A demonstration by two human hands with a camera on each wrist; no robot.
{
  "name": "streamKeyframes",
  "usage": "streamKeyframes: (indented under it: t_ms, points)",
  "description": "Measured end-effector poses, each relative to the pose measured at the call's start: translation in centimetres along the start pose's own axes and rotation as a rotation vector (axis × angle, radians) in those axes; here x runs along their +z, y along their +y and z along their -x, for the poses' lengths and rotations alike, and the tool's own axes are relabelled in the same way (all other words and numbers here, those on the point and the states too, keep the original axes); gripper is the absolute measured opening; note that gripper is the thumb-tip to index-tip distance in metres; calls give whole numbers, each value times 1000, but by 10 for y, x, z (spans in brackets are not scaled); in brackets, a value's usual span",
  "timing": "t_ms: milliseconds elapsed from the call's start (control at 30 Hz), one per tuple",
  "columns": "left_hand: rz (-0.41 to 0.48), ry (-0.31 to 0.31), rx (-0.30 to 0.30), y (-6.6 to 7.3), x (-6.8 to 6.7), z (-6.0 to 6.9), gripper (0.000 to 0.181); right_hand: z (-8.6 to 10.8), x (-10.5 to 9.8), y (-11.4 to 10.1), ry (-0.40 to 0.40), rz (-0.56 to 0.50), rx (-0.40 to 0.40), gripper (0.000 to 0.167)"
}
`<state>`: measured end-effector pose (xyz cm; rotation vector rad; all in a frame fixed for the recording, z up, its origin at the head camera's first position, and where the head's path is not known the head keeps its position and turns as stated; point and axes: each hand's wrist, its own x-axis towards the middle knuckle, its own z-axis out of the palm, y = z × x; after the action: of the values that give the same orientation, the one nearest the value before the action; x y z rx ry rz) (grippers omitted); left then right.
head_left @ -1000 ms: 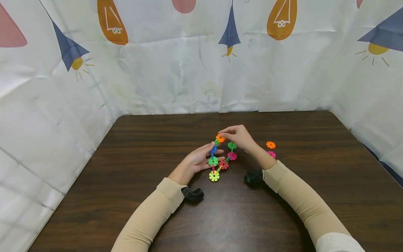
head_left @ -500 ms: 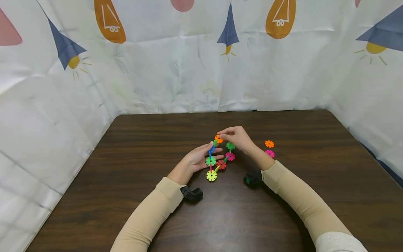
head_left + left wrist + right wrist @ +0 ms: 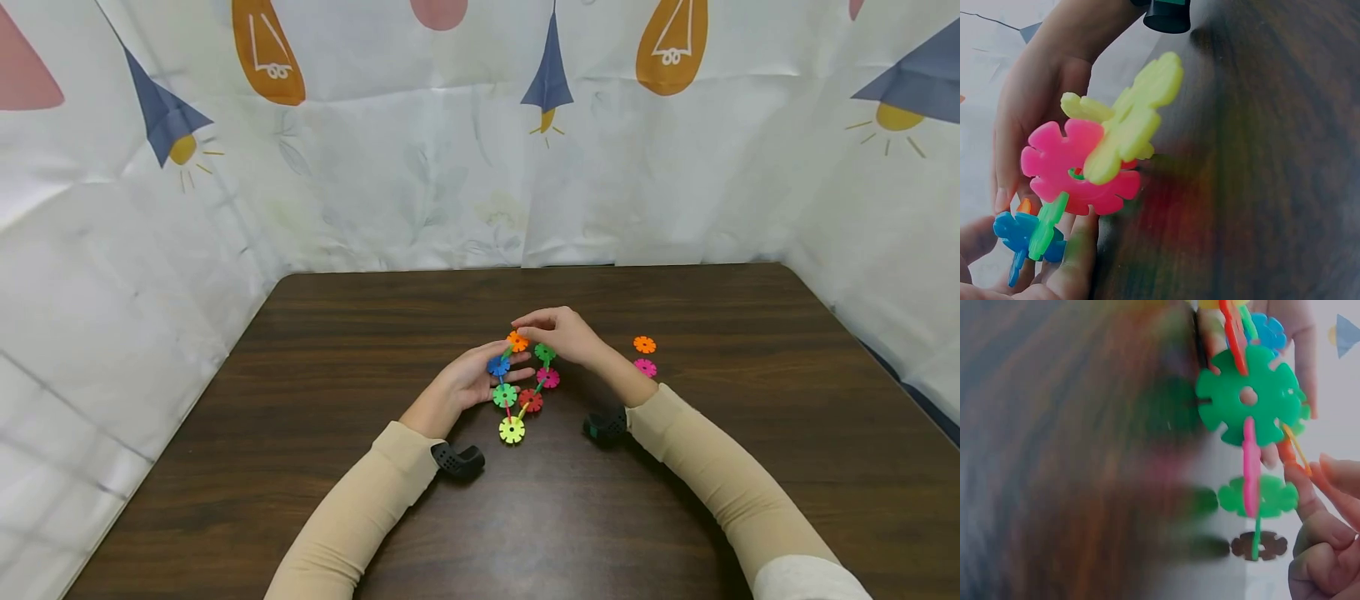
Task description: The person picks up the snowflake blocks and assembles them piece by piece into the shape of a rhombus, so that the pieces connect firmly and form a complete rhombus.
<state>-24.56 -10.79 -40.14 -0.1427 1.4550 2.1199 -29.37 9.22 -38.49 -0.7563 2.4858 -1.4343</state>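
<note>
A chain of interlocking snowflake discs hangs between my hands in a V shape, with a yellow disc [image 3: 512, 430] lowest. My right hand [image 3: 567, 335] pinches the orange disc [image 3: 517, 342] at the chain's upper left end. My left hand [image 3: 467, 381] holds the same side between thumb and fingers, close to the blue disc [image 3: 498, 366], its other fingers spread behind the chain. A light green disc [image 3: 505, 395] sits below the blue one. Up the other side run a red disc [image 3: 531, 401], a pink disc [image 3: 548, 377] and a green disc [image 3: 544, 352], beneath my right hand.
A loose orange disc [image 3: 644, 344] and a loose pink disc [image 3: 646, 367] lie on the dark wooden table [image 3: 750, 350], right of my right hand. A patterned white curtain [image 3: 435, 183] surrounds the table's back and sides.
The chain has come down slightly, its orange end moving down and left with my right hand. The blue disc has turned to face the head view more. The loose discs stay put.
</note>
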Motion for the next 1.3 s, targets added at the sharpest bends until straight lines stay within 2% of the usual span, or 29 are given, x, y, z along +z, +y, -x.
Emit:
streamKeyframes:
  t_ms: [133,300,567,833,1100,1300]
  points:
    - [7,17,-3,0,0,-1,40,4,-10,2,-15,-3,-21,37]
    - [9,37,6,-1,0,-2,31,16,-29,3,27,19,-66,37]
    - [18,30,3,-1,2,0,51,43,-64,13,111,158,-73,35]
    - [37,44,-5,-1,1,1,52,64,-95,33,33,294,14,36]
    - [33,23,-3,0,1,1,57,76,-114,48,-12,342,87,36]
    - [40,25,-2,-1,0,0,57,81,-124,58,-79,390,164,36]
